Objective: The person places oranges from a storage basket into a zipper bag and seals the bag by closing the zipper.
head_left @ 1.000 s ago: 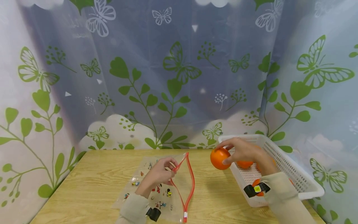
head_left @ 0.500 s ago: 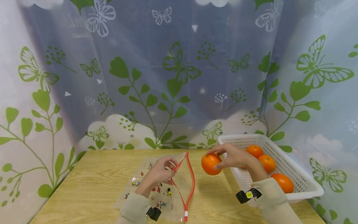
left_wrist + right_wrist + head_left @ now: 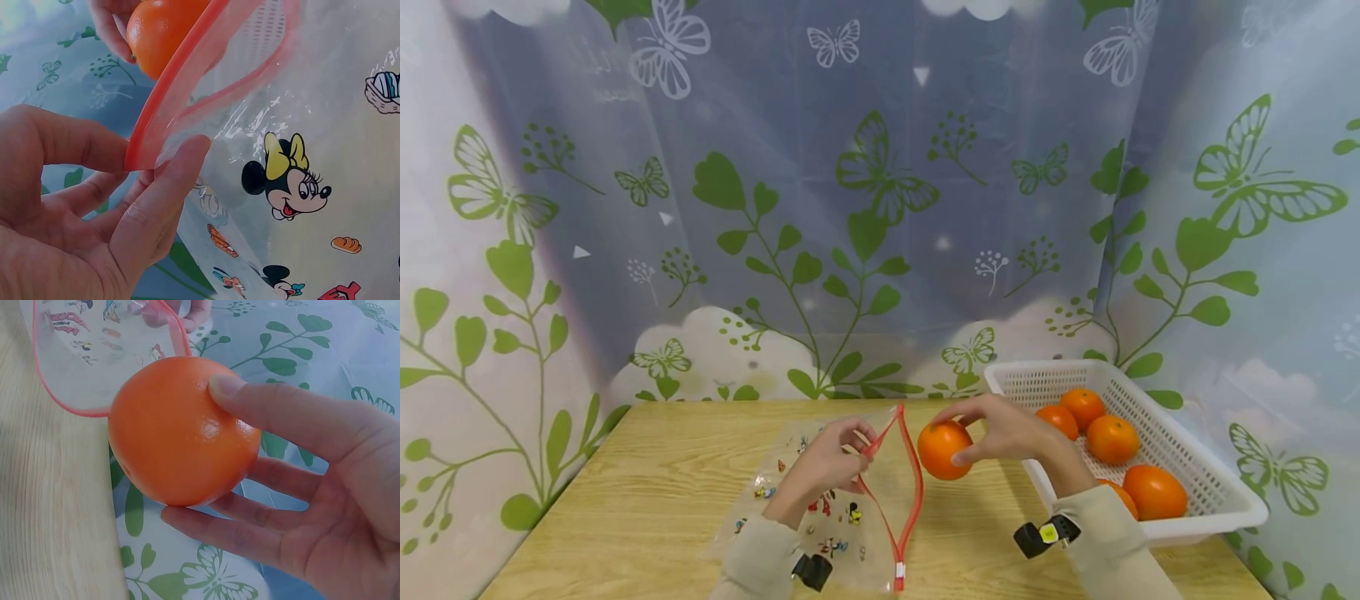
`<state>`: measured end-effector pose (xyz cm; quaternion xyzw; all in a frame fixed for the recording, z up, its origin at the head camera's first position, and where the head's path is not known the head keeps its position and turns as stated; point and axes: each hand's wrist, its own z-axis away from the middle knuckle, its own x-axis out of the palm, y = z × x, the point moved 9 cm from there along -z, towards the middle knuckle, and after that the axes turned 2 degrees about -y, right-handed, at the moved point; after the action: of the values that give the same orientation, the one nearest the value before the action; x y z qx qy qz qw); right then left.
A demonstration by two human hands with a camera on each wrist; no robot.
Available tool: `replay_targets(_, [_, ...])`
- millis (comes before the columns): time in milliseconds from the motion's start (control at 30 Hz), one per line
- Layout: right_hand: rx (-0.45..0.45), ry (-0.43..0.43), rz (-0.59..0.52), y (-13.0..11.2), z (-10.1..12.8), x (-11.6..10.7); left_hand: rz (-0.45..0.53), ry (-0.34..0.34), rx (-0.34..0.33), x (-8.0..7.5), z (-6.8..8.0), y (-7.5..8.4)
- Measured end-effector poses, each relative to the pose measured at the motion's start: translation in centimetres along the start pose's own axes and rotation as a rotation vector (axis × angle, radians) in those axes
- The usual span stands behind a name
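A clear zip bag printed with cartoon figures lies on the table, its red zip edge spread into a wide mouth facing right. My left hand pinches the near side of that edge between thumb and fingers, as the left wrist view also shows. In my right hand is an orange, gripped by thumb and fingertips just right of the bag's mouth. The right wrist view has the orange large in front of the bag's opening.
On the right stands a white perforated plastic basket holding several more oranges. The wooden table ends at a patterned curtain behind and at both sides.
My right hand has carried the orange left from over the basket's edge to beside the bag's mouth. More oranges in the basket now show. The left hand keeps its place on the bag.
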<state>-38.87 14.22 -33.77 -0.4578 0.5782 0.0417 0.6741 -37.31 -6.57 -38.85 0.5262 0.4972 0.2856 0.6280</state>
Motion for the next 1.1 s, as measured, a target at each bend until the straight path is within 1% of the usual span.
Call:
replay_targets(200, [-0.023, -0.008, -0.018, -0.7, -0.4, 0.3, -0.005, 0.024, -0.021, -0.2, 0.0, 0.5])
replay_targets(433, [-0.044, -0.003, -0.021, -1.6, -0.7, 0.1, -0.003, 0.049, -0.038, -0.6, 0.0, 1.1])
replay_targets(733, [-0.11, 0.007, -0.001, -2.9, -1.4, 0.1, -0.003, 0.074, -0.024, -0.9, -0.1, 1.5])
replay_targets(967, [-0.067, -0.015, -0.022, -2.8, -1.7, 0.8, 0.015, 0.086, -0.026, -1.0, -0.2, 1.7])
replay_targets(1100, [-0.057, -0.026, -0.022, -2.8, -1.9, 1.3, 0.021, 0.088, -0.023, -1.0, -0.1, 1.7])
